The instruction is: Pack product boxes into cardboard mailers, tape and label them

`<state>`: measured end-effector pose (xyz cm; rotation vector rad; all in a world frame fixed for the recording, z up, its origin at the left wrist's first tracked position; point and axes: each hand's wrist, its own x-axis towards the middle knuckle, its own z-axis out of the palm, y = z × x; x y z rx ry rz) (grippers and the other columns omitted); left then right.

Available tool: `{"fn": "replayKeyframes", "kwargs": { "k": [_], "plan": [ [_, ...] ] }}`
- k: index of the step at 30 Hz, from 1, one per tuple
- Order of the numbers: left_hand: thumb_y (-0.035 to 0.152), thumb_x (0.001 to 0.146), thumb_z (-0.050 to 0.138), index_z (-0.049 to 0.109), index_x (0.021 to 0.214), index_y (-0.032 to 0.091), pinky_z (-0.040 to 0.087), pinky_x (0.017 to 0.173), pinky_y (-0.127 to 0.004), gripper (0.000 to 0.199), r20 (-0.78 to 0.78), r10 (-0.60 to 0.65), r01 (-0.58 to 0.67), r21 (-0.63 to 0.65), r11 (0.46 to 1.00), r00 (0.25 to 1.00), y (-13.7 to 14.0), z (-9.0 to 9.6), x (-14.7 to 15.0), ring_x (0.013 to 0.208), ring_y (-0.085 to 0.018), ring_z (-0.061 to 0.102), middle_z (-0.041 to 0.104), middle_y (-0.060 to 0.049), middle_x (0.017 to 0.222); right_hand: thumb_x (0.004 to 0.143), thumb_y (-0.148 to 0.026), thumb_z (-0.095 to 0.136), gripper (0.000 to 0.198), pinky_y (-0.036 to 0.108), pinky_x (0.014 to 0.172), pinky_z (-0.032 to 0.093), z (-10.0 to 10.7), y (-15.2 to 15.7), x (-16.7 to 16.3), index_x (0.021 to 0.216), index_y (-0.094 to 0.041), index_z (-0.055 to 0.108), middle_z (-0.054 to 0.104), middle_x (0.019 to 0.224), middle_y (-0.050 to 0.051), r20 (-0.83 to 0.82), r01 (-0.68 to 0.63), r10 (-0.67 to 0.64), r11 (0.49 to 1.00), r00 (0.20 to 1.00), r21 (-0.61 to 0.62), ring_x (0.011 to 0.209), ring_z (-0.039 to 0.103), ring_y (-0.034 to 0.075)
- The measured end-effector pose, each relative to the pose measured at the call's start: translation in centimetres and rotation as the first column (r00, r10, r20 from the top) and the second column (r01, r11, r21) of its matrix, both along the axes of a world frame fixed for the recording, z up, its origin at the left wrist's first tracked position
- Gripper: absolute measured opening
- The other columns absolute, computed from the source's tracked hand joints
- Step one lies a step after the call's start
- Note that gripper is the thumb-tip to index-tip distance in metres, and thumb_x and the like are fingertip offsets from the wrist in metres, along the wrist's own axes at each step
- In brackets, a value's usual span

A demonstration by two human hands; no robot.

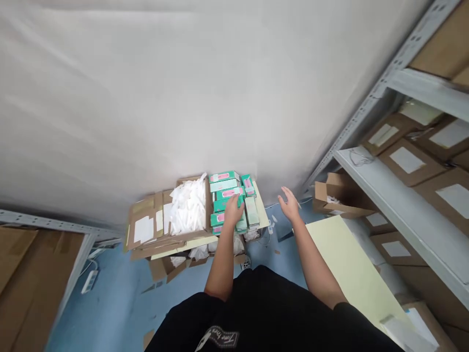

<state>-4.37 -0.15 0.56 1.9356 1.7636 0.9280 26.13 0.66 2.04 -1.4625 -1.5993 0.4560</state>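
Note:
My left hand (233,211) lies over the stacked green-and-white cartons (224,207), fingers stretched forward and thumb apart. It touches or hovers just above them; the exact contact is too small to make out. My right hand (290,204) hangs in the air to the right of the table, fingers spread, with nothing in it. Beside the cartons on the left stands an open cardboard box full of small white pieces (188,205). A smaller green carton with a pink label (248,186) is at the back right of the stack.
Flattened cardboard (150,215) covers the left of the pale yellow table (261,205). Another pale yellow tabletop (351,264) is at my right. Metal shelving (399,195) with boxes rises on the right. An open carton (342,195) stands beside it. A power strip (90,281) lies on the blue floor.

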Motion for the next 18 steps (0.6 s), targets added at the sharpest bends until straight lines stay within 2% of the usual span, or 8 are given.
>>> {"fn": "replayKeyframes", "kwargs": {
  "k": [4, 7, 12, 15, 18],
  "plan": [
    [0.028, 0.094, 0.060, 0.060, 0.144, 0.017, 0.042, 0.122, -0.050, 0.051, -0.078, 0.159, -0.168, -0.119, 0.979, 0.984, -1.3, -3.5, -6.5, 0.141, -0.034, 0.054, 0.063, -0.017, 0.146, 0.098, -0.042, 0.055, 0.052, 0.053, 0.124, 0.040, -2.3, 2.5, -6.2, 0.143, -0.018, 0.065, 0.062, 0.151, 0.016, 0.005, -0.067, 0.067, 0.997, 0.998, -0.045, 0.143, 0.055, 0.030],
    [0.027, 0.092, 0.060, 0.061, 0.144, 0.016, 0.042, 0.121, -0.048, 0.053, -0.131, 0.217, -0.242, -0.216, 0.946, 0.967, -3.6, -5.6, -8.5, 0.140, -0.034, 0.055, 0.064, -0.018, 0.143, 0.097, -0.042, 0.055, 0.052, 0.054, 0.124, 0.040, -4.5, 2.5, -9.0, 0.142, -0.018, 0.066, 0.063, 0.150, 0.017, 0.008, -0.116, 0.117, 0.987, 0.993, -0.108, 0.142, 0.055, 0.031],
    [0.033, 0.094, 0.061, 0.061, 0.146, 0.013, 0.038, 0.122, -0.055, 0.055, -0.233, 0.247, -0.317, -0.346, 0.883, 0.941, -5.7, -7.0, -7.7, 0.150, -0.041, 0.041, 0.052, -0.023, 0.157, 0.094, -0.043, 0.058, 0.053, 0.055, 0.124, 0.040, -7.9, 1.6, -10.7, 0.139, -0.018, 0.069, 0.064, 0.149, 0.016, -0.021, -0.187, 0.186, 0.967, 0.982, -0.172, 0.141, 0.056, 0.032],
    [0.033, 0.094, 0.063, 0.060, 0.147, 0.015, 0.038, 0.120, -0.058, 0.056, -0.251, 0.261, -0.341, -0.365, 0.866, 0.932, -5.9, -7.0, -6.8, 0.155, -0.044, 0.034, 0.045, -0.023, 0.163, 0.091, -0.042, 0.059, 0.053, 0.054, 0.124, 0.041, -9.8, 0.9, -11.3, 0.137, -0.018, 0.070, 0.065, 0.148, 0.015, -0.057, -0.229, 0.222, 0.950, 0.973, -0.214, 0.141, 0.057, 0.032],
    [0.031, 0.091, 0.069, 0.059, 0.148, 0.017, 0.036, 0.123, -0.057, 0.060, -0.226, 0.323, -0.386, -0.353, 0.852, 0.919, -6.1, -7.1, -6.2, 0.156, -0.043, 0.032, 0.041, -0.022, 0.166, 0.089, -0.041, 0.060, 0.053, 0.052, 0.122, 0.044, -11.7, -0.2, -12.4, 0.136, -0.019, 0.072, 0.068, 0.145, 0.014, -0.096, -0.270, 0.253, 0.911, 0.963, -0.311, 0.138, 0.060, 0.032]
  ]
}}
